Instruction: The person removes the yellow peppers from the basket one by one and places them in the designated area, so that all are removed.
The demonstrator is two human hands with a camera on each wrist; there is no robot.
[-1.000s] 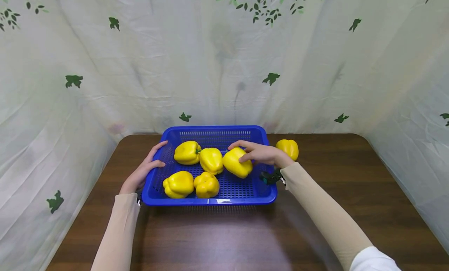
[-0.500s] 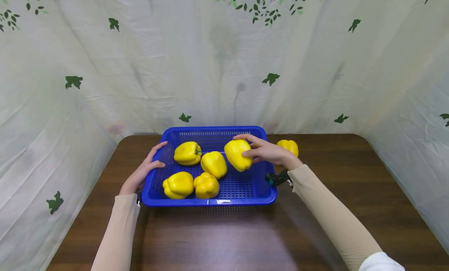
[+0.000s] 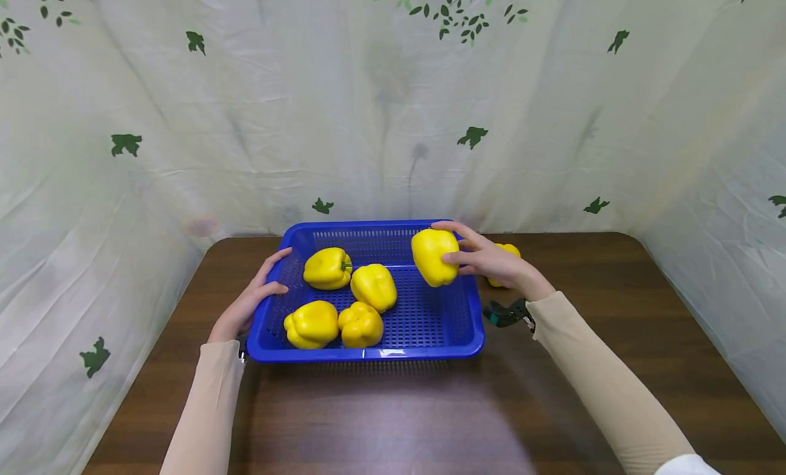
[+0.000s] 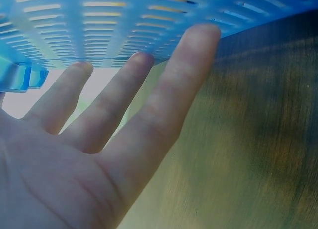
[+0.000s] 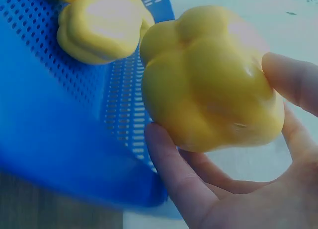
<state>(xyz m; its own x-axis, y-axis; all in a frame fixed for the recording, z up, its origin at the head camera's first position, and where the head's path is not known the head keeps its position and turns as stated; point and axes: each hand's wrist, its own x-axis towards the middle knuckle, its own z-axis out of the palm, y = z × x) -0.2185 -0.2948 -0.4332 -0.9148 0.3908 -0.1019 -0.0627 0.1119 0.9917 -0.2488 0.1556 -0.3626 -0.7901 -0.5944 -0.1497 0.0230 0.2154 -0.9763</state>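
A yellow bell pepper (image 3: 433,256) is held up over the right end of the blue plastic basket (image 3: 368,354). My right hand (image 3: 494,263) grips it between thumb and fingers. The right wrist view shows the lobed end of this pepper (image 5: 213,80). At the basket's left side, my left hand (image 3: 242,308) holds the rim, with thumb and forefinger over the edge. In the left wrist view its other fingers (image 4: 144,110) reach along the slotted outer wall (image 4: 109,25). Several yellow bell peppers (image 3: 373,288) lie in the basket's left and middle.
Another yellow bell pepper (image 3: 506,250) lies on the brown wooden table (image 3: 393,413) right of the basket, partly hidden behind my right hand. A pale curtain (image 3: 307,120) with leaf prints stands behind and beside the table.
My right hand has lifted the pepper and moved it to the right, toward the basket's right rim. The middle pepper has shifted slightly right. My left hand has stayed on the rim.
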